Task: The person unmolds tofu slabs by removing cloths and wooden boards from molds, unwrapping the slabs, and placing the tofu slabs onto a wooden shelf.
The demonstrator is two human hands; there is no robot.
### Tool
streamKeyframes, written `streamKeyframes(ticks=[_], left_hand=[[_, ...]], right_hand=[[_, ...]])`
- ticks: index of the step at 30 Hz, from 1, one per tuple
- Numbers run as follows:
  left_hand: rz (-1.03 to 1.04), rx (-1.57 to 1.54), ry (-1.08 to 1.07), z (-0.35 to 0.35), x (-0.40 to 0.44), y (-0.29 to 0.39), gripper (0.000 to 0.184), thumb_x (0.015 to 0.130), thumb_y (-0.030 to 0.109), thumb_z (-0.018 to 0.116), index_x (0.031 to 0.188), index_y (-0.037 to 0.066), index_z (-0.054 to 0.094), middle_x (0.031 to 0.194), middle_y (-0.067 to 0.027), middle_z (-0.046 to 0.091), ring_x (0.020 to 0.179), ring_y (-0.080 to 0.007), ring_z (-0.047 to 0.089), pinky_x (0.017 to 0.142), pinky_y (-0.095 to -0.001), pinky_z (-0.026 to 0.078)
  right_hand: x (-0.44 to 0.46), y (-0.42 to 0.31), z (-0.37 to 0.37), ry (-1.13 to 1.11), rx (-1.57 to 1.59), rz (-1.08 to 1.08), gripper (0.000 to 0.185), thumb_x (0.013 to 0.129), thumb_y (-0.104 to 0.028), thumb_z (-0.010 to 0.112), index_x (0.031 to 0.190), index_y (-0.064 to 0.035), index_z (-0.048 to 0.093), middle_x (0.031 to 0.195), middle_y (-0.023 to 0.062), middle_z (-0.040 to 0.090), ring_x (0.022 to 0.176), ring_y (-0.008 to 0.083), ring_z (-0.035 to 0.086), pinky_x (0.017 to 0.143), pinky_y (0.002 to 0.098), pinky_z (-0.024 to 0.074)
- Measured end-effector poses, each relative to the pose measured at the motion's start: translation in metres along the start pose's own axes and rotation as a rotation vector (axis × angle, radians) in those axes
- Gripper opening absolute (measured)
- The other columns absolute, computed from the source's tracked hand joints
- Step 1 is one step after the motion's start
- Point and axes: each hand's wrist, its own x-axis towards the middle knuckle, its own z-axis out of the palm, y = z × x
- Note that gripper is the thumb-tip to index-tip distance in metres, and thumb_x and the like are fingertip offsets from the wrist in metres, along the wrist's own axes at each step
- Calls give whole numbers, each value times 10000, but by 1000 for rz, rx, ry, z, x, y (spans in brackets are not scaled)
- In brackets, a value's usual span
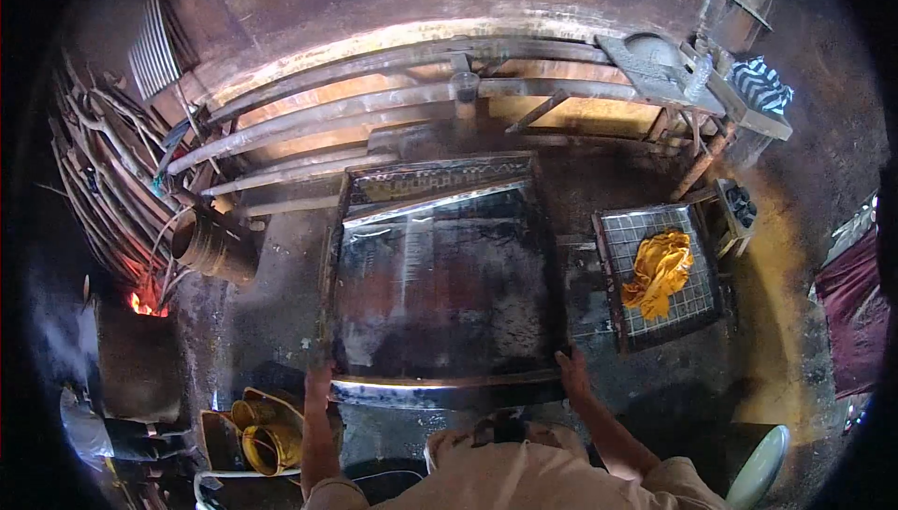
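Note:
A large rectangular tray-like frame (pixel 449 381) with a dark, glossy inside lies in front of my body. A pale bar (pixel 435 203) crosses its far part at a slant. My left hand (pixel 320 381) is at the near left corner of the frame, and my right hand (pixel 572 370) is at the near right corner. Both hands look closed round the edge, though their fingers are small and partly hidden. To the right, a yellow-orange cloth (pixel 662 272) lies crumpled on a wire grid in a smaller frame (pixel 613 286).
Sticks (pixel 117 169) lean at the left above a fire (pixel 145 304). Near them is a rusty drum (pixel 213 246). Yellow containers (pixel 271 447) stand at the lower left, beside a person (pixel 89 430). Long poles (pixel 327 117) run along the wall; a wooden table (pixel 645 71) is at the upper right.

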Motion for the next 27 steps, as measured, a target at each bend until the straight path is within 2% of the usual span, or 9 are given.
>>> streamKeyframes(ticks=[3, 8, 10, 12, 13, 16, 19, 21, 27], left_hand=[[194, -117, -225, -2, -3, -10, 449, 740, 290, 559, 1134, 77, 530, 948, -106, 566, 820, -252, 537, 656, -403, 441], [264, 81, -62, 2, 64, -64, 330, 810, 296, 540, 974, 23, 630, 922, -175, 618, 851, -259, 588, 721, -363, 455], [929, 736, -13, -6, 108, -87, 249, 815, 221, 526, 889, 19, 651, 848, -187, 629, 783, -273, 612, 675, -368, 476], [880, -844, -330, -6, 100, -79, 201, 799, 156, 510, 767, 27, 660, 741, -176, 624, 701, -267, 622, 625, -362, 484], [649, -322, -132, -16, 88, -65, 193, 791, 146, 515, 723, 35, 658, 709, -165, 623, 664, -269, 617, 605, -371, 482], [342, -256, -54, -23, 10, -19, 207, 783, 105, 494, 663, 58, 657, 593, -82, 574, 492, -216, 490, 464, -355, 388], [690, -232, 36, -4, -12, -14, 183, 762, 96, 490, 708, 22, 648, 539, -62, 517, 460, -175, 451, 432, -318, 344], [421, -805, 281, 15, -80, 29, 174, 750, 83, 489, 796, -7, 629, 524, -32, 482, 453, -128, 440, 410, -303, 331], [655, -642, 291, 88, -151, 64, 364, 695, 120, 502, 991, -75, 583, 662, -32, 523, 617, -125, 487, 545, -296, 417]], right_hand=[[-12, -14, 14, 56, 84, -8, 618, 847, -247, 533, 1367, -32, 278, 1237, 148, 432, 1067, 274, 468, 934, 377, 366], [-9, -27, 4, -12, 52, -136, 578, 792, -200, 522, 1313, -8, 364, 1182, 157, 481, 1057, 266, 477, 913, 372, 371], [-20, -60, -1, 44, -95, 146, 487, 786, -187, 514, 1226, 11, 447, 1011, 122, 545, 904, 217, 514, 786, 369, 415], [-28, -93, -3, 46, -41, 110, 428, 781, -186, 515, 1152, 28, 492, 917, 94, 545, 830, 188, 503, 724, 359, 411], [-36, -106, -3, 43, 7, 89, 379, 776, -185, 517, 1077, 45, 537, 823, 67, 546, 756, 159, 492, 661, 348, 408], [-71, -152, -3, 185, -170, -49, 335, 774, -208, 537, 976, 56, 574, 741, 34, 506, 695, 123, 446, 612, 315, 388], [-53, -99, -23, 65, 178, -233, 371, 778, -266, 572, 966, 53, 587, 769, 47, 544, 727, 140, 484, 638, 314, 404], [-21, -49, -37, 56, 268, -335, 390, 785, -275, 580, 997, 52, 578, 817, 58, 563, 757, 152, 501, 659, 316, 414], [-7, -30, -122, 231, 302, -619, 486, 783, -345, 598, 1059, 53, 560, 924, 89, 597, 819, 191, 536, 715, 330, 437]])
